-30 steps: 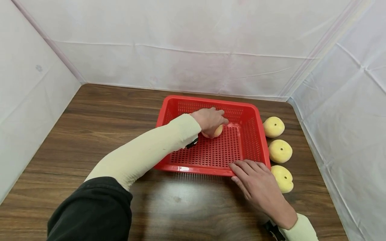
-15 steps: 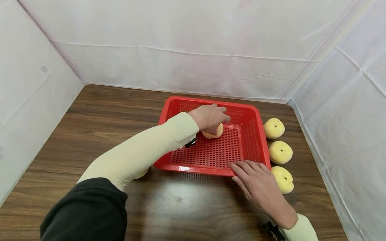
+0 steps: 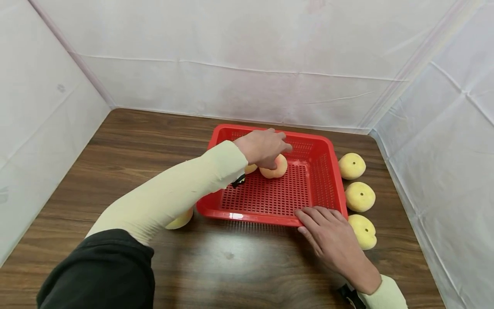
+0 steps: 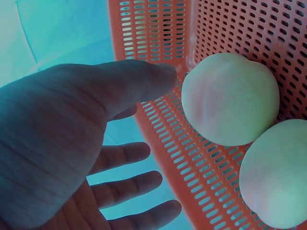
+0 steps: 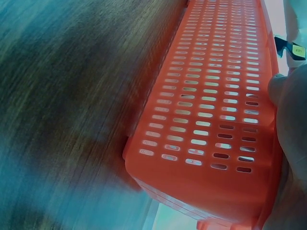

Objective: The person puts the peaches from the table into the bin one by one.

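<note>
My left hand (image 3: 260, 146) hovers over the back left part of a red plastic basket (image 3: 263, 222), its fingers spread and holding nothing. Below it, a pinkish-yellow peach (image 3: 276, 168) sits on the basket floor, and a second peach (image 3: 251, 168) shows partly beside the wrist. The left wrist view has both peaches side by side, the nearer peach (image 4: 230, 100) just beyond my thumb tip. My right hand (image 3: 329, 238) holds the basket's near right corner, fingers over the rim and thumb on the outside.
Right of the basket, a far peach (image 3: 352, 166), a middle peach (image 3: 360, 196) and a near peach (image 3: 362, 231) stand in a row. Another peach (image 3: 181, 221) is half hidden under my left sleeve. White sheeting (image 3: 239, 77) encloses the brown wooden table (image 3: 154, 141).
My left hand has let go of the peach and drawn up and slightly left, uncovering more of it and the peaches beside and under the arm. The right hand keeps its place.
</note>
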Available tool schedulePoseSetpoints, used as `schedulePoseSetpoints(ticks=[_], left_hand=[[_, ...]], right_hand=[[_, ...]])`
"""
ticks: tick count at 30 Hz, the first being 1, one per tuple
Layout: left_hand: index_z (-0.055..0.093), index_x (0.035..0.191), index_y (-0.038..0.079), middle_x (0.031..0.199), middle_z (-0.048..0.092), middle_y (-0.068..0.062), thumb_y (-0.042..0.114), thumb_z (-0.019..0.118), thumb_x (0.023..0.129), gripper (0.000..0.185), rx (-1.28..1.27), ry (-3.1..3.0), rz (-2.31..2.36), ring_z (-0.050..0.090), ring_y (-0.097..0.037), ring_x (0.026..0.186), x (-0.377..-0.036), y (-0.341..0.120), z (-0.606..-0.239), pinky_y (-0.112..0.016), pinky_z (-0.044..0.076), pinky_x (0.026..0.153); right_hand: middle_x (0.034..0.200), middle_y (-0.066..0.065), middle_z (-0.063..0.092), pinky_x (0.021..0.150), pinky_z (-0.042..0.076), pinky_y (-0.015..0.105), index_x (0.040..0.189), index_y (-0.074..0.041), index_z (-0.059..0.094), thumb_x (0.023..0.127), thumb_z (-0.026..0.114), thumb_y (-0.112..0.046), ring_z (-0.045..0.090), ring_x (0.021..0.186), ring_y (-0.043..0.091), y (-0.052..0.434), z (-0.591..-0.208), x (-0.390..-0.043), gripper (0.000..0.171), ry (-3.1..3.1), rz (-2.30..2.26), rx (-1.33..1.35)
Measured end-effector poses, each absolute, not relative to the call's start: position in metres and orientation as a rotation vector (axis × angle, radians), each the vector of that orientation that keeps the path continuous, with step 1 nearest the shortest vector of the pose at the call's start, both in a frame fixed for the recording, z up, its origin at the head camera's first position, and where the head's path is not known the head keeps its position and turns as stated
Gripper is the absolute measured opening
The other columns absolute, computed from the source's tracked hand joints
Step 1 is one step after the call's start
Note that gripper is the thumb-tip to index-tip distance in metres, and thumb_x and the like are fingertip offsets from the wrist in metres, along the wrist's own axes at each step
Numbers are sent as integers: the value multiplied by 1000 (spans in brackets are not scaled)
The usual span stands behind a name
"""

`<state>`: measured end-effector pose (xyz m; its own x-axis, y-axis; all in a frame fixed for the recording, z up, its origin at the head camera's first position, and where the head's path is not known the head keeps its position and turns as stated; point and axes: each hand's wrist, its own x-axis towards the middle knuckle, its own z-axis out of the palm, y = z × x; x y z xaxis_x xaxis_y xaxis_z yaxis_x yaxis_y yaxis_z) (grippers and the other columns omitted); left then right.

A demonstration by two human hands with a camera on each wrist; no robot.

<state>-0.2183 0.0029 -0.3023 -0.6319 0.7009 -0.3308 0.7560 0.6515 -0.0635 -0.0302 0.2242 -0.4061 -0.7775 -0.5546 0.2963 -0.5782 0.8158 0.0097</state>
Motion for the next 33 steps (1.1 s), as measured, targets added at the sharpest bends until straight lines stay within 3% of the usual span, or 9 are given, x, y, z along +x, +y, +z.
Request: schedulePoseSetpoints(ticks=[15,26,33], left_hand=[[52,152,26,151,51,-8,38,68,100,56,1168,2692,-221,52,-32,134,-212,-27,-289,-48,52,107],[58,146,24,135,60,-10,34,69,97,51,1135,2813,-115,59,-33,122,-200,-61,-280,-49,58,93],[58,145,21,137,60,-11,36,69,97,51,1066,2851,-85,58,-35,125,-193,-87,-279,-53,58,90]], right_hand=[[123,1,74,93,53,45,132,-19,69,97,68,-33,68,115,23,225,-406,-32,38,-2700,115,864],[123,1,74,94,53,45,132,-19,69,98,66,-35,68,116,24,223,-408,-33,38,-2709,116,867],[124,1,74,95,53,46,132,-19,69,96,69,-34,68,116,24,222,-407,-34,39,-2710,119,865]])
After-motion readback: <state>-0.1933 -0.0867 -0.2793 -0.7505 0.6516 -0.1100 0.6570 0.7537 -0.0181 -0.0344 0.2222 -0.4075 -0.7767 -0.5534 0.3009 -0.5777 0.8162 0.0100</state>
